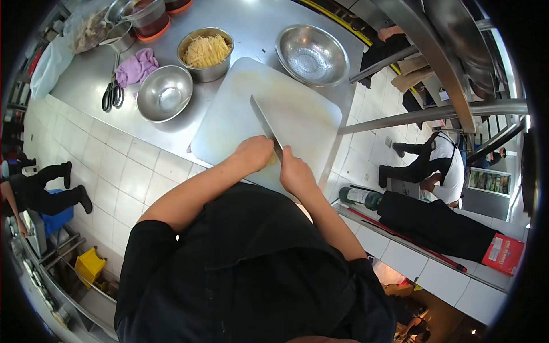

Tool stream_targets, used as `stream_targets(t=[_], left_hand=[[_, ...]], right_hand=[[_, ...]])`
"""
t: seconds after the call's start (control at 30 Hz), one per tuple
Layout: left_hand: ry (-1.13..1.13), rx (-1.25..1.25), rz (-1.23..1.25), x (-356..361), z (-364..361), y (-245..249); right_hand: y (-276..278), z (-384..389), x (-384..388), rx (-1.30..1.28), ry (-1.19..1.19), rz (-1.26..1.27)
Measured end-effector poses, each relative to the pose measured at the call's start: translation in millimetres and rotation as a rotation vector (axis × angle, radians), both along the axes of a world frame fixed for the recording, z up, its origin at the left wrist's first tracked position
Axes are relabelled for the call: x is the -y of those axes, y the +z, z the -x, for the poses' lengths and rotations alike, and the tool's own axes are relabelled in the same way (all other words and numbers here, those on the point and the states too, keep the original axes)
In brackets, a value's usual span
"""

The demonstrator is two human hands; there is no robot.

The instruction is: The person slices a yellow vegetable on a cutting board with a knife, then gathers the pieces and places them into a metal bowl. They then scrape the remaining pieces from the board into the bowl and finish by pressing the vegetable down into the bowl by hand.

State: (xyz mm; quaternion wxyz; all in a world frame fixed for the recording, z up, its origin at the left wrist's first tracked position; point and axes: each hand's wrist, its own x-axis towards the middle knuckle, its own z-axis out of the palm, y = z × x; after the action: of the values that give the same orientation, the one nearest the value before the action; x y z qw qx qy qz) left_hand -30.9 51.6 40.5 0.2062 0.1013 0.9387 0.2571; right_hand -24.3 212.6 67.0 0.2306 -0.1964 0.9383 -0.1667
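Note:
My right hand (297,172) is closed round the handle of a kitchen knife (263,121), whose long blade points away from me over a white cutting board (229,108). Close against the blade's left side, my left hand (256,153) is curled with its fingers bent. A small yellowish bit shows by its fingertips, mostly hidden, and I cannot make out what it is. Beyond the board stands a metal bowl of thin pale-yellow strips (207,51). A smaller steel bowl (164,94) sits left of the board, and a wide steel bowl (312,55) is at its far right.
Scissors (112,96) and a purple cloth (137,66) lie on the steel table (91,74). Containers of dark red liquid (148,20) stand at the back left. Metal rails (434,114) rise at the right. Other people (443,163) are on both sides.

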Motion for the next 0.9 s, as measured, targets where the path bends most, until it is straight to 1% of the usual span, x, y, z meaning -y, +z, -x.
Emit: stream_targets(t=[0.07, 0.17, 0.27, 0.37, 0.47, 0.57, 0.63, 0.67, 0.73, 0.77, 0.83, 0.9], left_hand=[[0.015, 0.02, -0.007, -2.7, 0.4, -3.8], [0.035, -0.039, -0.038, -0.6, -2.2, -7.0], [0.006, -0.012, -0.048, -1.2, -1.9, 1.0], [0.037, 0.016, -0.035, -1.0, -3.9, 0.6], [-0.027, -0.049, -0.034, 0.1, -3.1, -6.3], [0.039, -0.014, -0.044, -1.9, -3.3, 0.2], [-0.04, -0.011, -0.025, 1.1, -3.1, 2.5], [-0.04, -0.012, -0.023, 1.3, -2.6, 2.6], [0.027, -0.025, -0.024, -1.9, -3.4, 1.5], [0.029, -0.026, -0.028, -2.8, -3.0, 0.7], [-0.002, -0.058, -0.028, -0.1, -4.4, 1.7], [0.006, -0.019, -0.017, 0.8, -2.8, 9.2]], right_hand=[[0.0, 1.5, -1.4, 0.002, -0.002, -0.001], [7.3, 2.3, 2.7, 0.018, 0.003, -0.041], [3.4, -0.1, 2.0, 0.001, -0.018, -0.037], [4.6, 0.6, 3.6, 0.012, 0.001, -0.013], [7.2, -0.2, 1.8, 0.024, -0.01, -0.047], [1.9, 1.1, 2.4, -0.022, 0.005, 0.008], [13.4, 0.7, 3.6, 0.016, -0.003, -0.038], [7.5, 0.7, 3.3, 0.015, -0.004, -0.036], [-2.7, -0.9, 2.4, -0.023, 0.0, 0.043], [-3.6, 0.3, 0.2, -0.023, 0.002, 0.04], [9.2, 2.9, 7.6, 0.009, -0.015, -0.062], [3.7, 1.0, 4.9, 0.005, -0.013, -0.046]])
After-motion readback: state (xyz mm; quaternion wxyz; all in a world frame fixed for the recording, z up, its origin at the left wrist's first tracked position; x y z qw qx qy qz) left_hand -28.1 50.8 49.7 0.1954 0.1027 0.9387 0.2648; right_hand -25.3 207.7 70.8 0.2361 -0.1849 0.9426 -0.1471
